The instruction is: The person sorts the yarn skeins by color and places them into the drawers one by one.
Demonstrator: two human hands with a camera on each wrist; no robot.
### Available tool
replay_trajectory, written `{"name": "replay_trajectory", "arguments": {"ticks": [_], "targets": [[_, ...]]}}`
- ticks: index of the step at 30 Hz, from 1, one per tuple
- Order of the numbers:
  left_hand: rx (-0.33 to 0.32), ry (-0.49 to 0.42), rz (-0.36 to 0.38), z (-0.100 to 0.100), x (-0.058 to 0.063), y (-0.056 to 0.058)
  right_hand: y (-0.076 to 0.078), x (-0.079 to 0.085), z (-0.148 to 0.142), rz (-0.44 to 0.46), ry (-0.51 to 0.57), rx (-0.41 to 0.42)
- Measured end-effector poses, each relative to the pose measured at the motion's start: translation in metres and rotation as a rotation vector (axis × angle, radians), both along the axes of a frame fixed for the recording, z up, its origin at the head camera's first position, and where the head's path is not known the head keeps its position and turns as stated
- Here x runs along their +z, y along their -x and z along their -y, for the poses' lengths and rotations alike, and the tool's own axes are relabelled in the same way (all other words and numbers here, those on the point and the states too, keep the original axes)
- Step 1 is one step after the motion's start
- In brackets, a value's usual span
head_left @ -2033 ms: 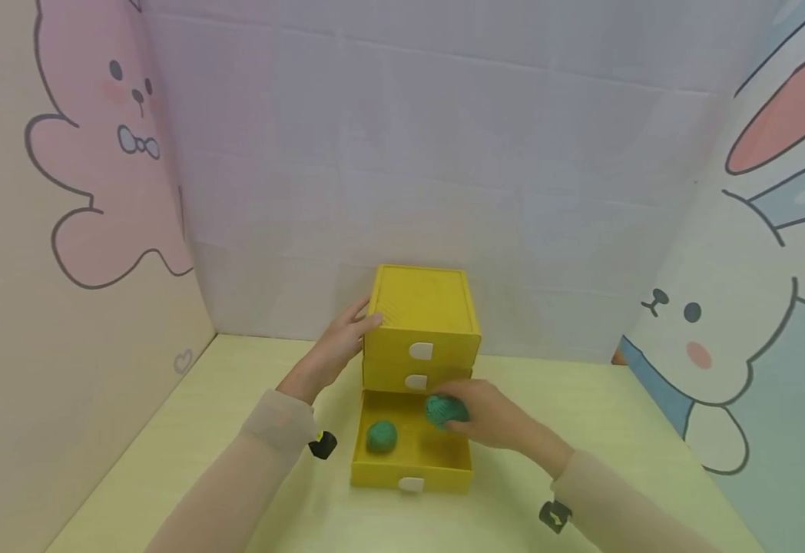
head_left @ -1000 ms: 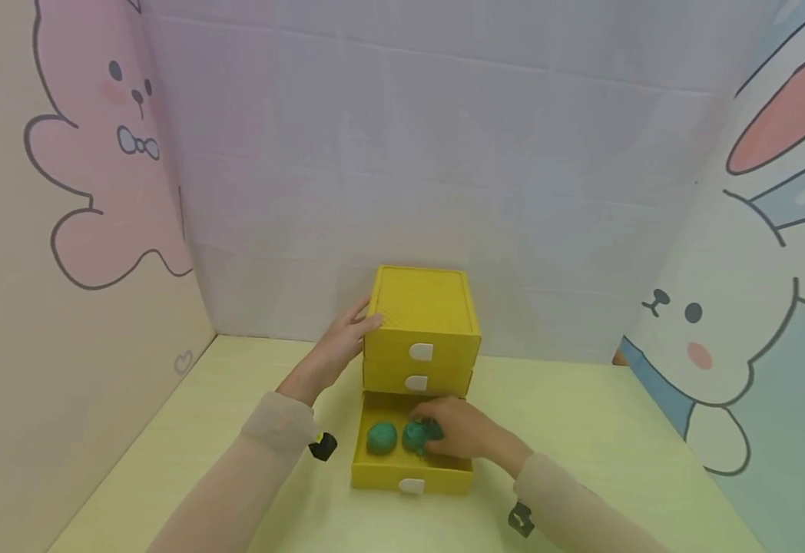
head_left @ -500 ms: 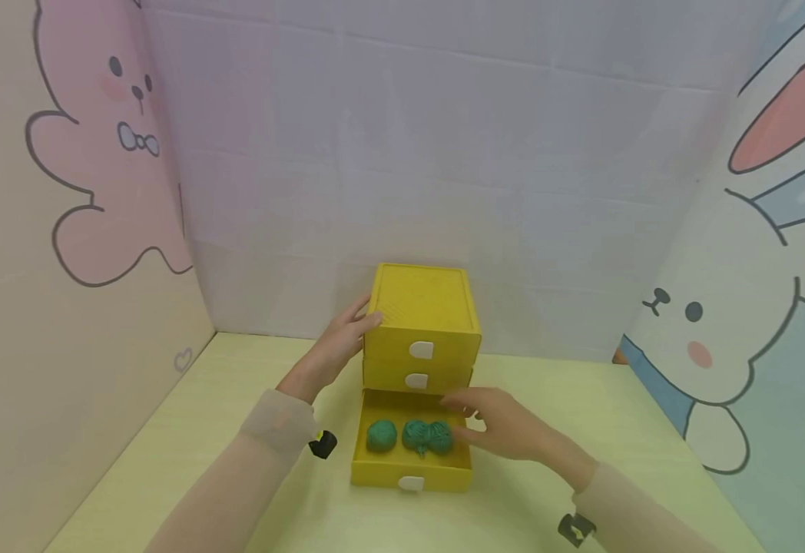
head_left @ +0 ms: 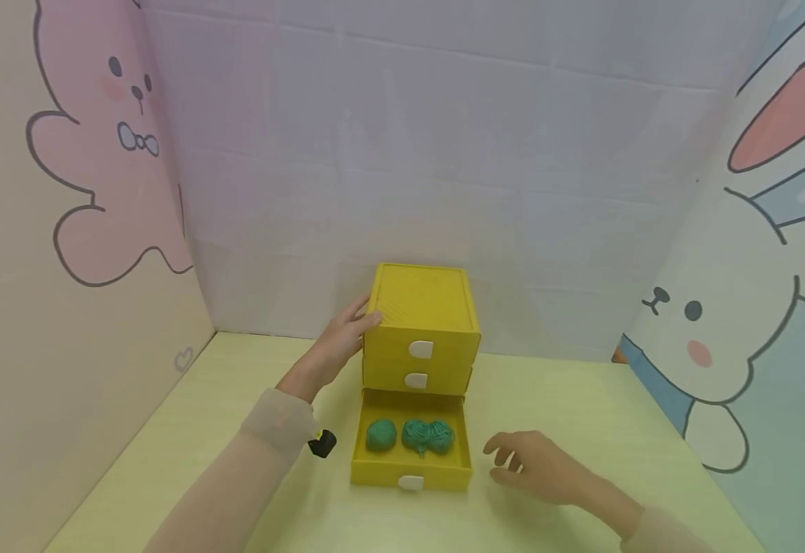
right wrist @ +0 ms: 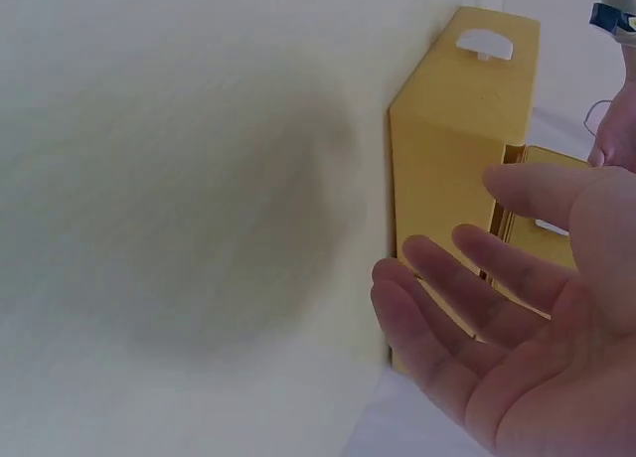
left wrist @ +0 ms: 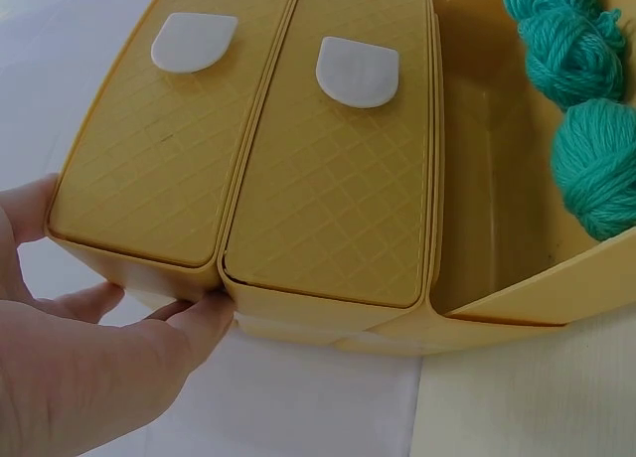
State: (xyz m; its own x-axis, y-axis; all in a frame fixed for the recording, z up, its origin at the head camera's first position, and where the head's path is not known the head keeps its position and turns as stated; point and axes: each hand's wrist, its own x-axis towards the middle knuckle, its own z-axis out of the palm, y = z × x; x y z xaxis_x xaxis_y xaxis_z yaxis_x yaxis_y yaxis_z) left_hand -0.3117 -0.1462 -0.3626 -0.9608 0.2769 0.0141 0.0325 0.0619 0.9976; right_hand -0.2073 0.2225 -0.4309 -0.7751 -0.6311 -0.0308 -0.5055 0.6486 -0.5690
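A yellow drawer cabinet (head_left: 423,299) stands against the back wall, its lowest drawer (head_left: 409,475) pulled out. Inside that drawer lie a round green yarn ball (head_left: 381,435) and, to its right, a two-lobed green yarn bundle (head_left: 428,436). My left hand (head_left: 333,349) holds the cabinet's upper left side, thumb over the top edge; the left wrist view shows its fingers (left wrist: 204,318) against the side. Right of the open drawer, my right hand (head_left: 544,468) hovers apart from it with nothing in its loosely bent fingers.
Two upper drawers with white tabs (head_left: 421,349) are closed. The cabinet sits on a pale yellow tabletop (head_left: 561,399). A white sheet (head_left: 444,153) hangs behind, with cartoon-printed panels (head_left: 734,338) at both sides.
My right hand carried the yarn bundle down into the drawer beside the ball, let it go, then drew back right and toward me. My left hand stayed on the cabinet.
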Motion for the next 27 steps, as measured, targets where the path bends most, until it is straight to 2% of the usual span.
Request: {"name": "replay_trajectory", "arguments": {"ticks": [3, 5, 8, 10, 12, 16, 19, 24, 27], "targets": [[0.003, 0.001, 0.002, 0.000, 0.000, 0.001, -0.005, -0.008, -0.001, 0.080, 0.055, 0.024], [0.004, 0.004, 0.003, 0.000, 0.000, 0.001, -0.007, -0.015, -0.001, 0.101, 0.086, 0.075], [0.005, 0.006, 0.004, 0.001, 0.000, 0.001, -0.010, -0.022, 0.003, 0.222, 0.137, 0.095], [0.007, 0.007, 0.005, 0.001, 0.000, 0.001, -0.013, -0.024, 0.007, 0.327, 0.176, 0.081], [0.007, 0.006, 0.004, 0.001, 0.000, 0.001, -0.017, -0.025, 0.013, 0.447, 0.217, 0.016], [0.005, 0.003, 0.002, 0.000, -0.001, 0.001, -0.024, -0.028, 0.026, 0.591, 0.265, -0.061], [0.003, 0.000, 0.002, 0.000, 0.000, 0.001, -0.028, -0.032, 0.035, 0.701, 0.333, -0.080], [-0.001, -0.008, 0.002, 0.000, -0.001, 0.001, -0.037, -0.035, 0.041, 0.903, 0.486, -0.051], [-0.002, -0.014, 0.004, -0.001, -0.001, 0.002, -0.044, -0.036, 0.042, 1.045, 0.559, -0.087]]}}
